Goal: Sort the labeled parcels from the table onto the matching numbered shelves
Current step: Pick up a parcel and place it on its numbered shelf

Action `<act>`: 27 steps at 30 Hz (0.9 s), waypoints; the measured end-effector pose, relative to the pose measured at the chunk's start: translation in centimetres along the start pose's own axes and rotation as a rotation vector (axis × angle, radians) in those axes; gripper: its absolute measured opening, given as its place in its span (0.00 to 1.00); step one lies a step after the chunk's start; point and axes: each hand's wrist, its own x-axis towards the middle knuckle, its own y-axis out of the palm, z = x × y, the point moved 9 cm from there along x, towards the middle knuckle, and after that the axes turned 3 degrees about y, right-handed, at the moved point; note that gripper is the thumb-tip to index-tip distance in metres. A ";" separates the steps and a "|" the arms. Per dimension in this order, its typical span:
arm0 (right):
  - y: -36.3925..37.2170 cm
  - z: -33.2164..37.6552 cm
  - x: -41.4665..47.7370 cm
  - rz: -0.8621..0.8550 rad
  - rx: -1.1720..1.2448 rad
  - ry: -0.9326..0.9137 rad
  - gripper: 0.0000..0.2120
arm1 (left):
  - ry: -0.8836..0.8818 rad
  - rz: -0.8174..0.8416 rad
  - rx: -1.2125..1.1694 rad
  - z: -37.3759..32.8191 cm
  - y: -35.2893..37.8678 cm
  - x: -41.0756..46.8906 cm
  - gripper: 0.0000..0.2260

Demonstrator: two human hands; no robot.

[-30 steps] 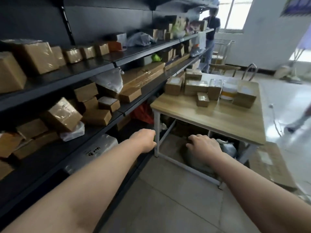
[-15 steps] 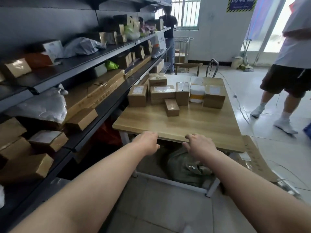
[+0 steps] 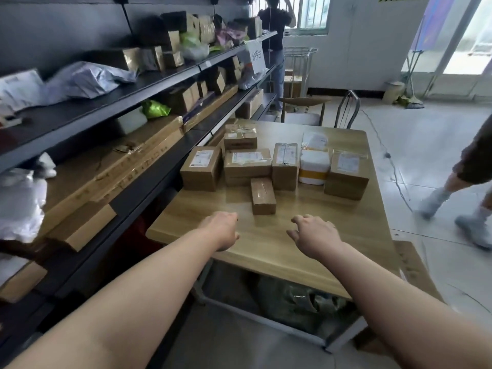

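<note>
Parcels (image 3: 247, 163) clustered on the table (image 3: 266, 251), ahead of both sets of fingers, none touched. Nearest: a small box (image 3: 263, 195), lying flat just beyond the fingertips, in line with the gap between the hands. Farther from the fingers, a row: a labelled box (image 3: 201, 167) beyond the left fingers, an upright box (image 3: 285, 166) and a white-and-yellow parcel (image 3: 312, 166) in the middle, a large box (image 3: 347, 174) beyond the right fingers. Behind the row, a taped box (image 3: 240, 135) and a white pouch (image 3: 314, 141).

Left hand (image 3: 222, 230) over the table's near part, fingers loosely curled under, gripping nothing. Right hand (image 3: 315, 235) beside it but apart, fingers relaxed and slightly bent, gripping nothing.

Shelves (image 3: 106, 113) left of the left fingers, loaded: a long carton (image 3: 114, 166), a green packet (image 3: 154, 109), a grey mailer (image 3: 87, 79), more boxes farther along, a white sign (image 3: 257, 58) near the far end. Shelf numbers not legible.

Below the hands, under the table, a dark bag (image 3: 298, 299). Past the parcels, a chair (image 3: 306, 113). One person (image 3: 274, 35) standing at the shelves' far end; another person's legs (image 3: 468, 182) well right of the right fingers.
</note>
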 end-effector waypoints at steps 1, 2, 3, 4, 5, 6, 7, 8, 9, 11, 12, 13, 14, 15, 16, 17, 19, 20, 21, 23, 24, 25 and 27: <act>0.2 -0.1 0.7 0.007 0.006 -0.001 0.21 | -0.004 0.007 0.017 0.2 0.0 0.7 0.20; 0.3 -0.2 1.3 0.012 0.009 -0.005 0.21 | -0.011 0.010 0.026 0.5 -0.1 1.4 0.20; 0.4 -0.2 2.0 0.015 0.011 -0.010 0.21 | -0.020 0.010 0.028 0.8 -0.3 2.1 0.20; 0.5 -0.2 2.6 0.019 0.014 -0.015 0.21 | -0.028 0.008 0.028 1.1 -0.5 2.8 0.20; 0.4 -0.2 3.2 0.023 0.018 -0.017 0.21 | -0.033 0.006 0.028 1.3 -0.7 3.5 0.20; 0.4 -0.1 3.8 0.027 0.021 -0.017 0.21 | -0.033 0.004 0.031 1.6 -0.9 4.2 0.20; 0.3 0.0 4.5 0.029 0.021 -0.018 0.21 | -0.029 0.003 0.036 1.9 -1.2 5.0 0.20; 0.2 0.2 5.1 0.028 0.021 -0.019 0.21 | -0.024 0.001 0.043 2.2 -1.4 5.8 0.20; 0.1 0.6 5.9 0.023 0.023 -0.021 0.21 | -0.018 -0.002 0.049 2.6 -1.7 6.7 0.20; -0.2 1.4 7.5 0.010 0.033 -0.026 0.21 | -0.011 -0.010 0.051 3.7 -2.1 8.3 0.20; -0.2 1.9 8.4 0.006 0.038 -0.029 0.20 | -0.010 -0.016 0.045 4.3 -2.3 9.2 0.20; -0.2 2.6 9.3 0.003 0.042 -0.033 0.20 | -0.011 -0.021 0.037 5.1 -2.4 10.1 0.20; -0.2 3.3 10.4 0.004 0.048 -0.036 0.20 | -0.013 -0.022 0.030 6.0 -2.5 11.0 0.20; -0.1 4.1 11.4 0.009 0.057 -0.041 0.21 | -0.014 -0.018 0.025 7.0 -2.6 11.9 0.20; 0.1 5.1 12.6 0.017 0.066 -0.049 0.21 | -0.015 -0.012 0.021 8.1 -2.6 12.9 0.20; 0.4 6.2 13.8 0.025 0.073 -0.061 0.21 | -0.019 -0.010 0.015 9.4 -2.7 14.0 0.20; 0.9 8.6 16.4 0.041 0.074 -0.081 0.21 | -0.038 -0.011 -0.020 12.3 -2.9 16.1 0.19; 1.1 9.8 17.7 0.045 0.073 -0.087 0.21 | -0.056 -0.014 -0.053 13.9 -3.0 17.2 0.19; 1.3 11.1 19.2 0.048 0.077 -0.093 0.21 | -0.076 -0.016 -0.091 15.6 -3.1 18.3 0.19; 1.8 13.9 22.0 0.065 0.105 -0.107 0.21 | -0.117 -0.019 -0.157 18.8 -3.3 20.4 0.18; 2.0 15.4 23.4 0.080 0.127 -0.115 0.22 | -0.136 -0.024 -0.181 20.4 -3.5 21.6 0.19; 2.3 16.9 24.8 0.095 0.151 -0.122 0.22 | -0.155 -0.035 -0.201 21.9 -3.8 22.8 0.19; 2.7 19.8 27.2 0.106 0.211 -0.136 0.21 | -0.184 -0.074 -0.232 24.7 -4.4 25.2 0.19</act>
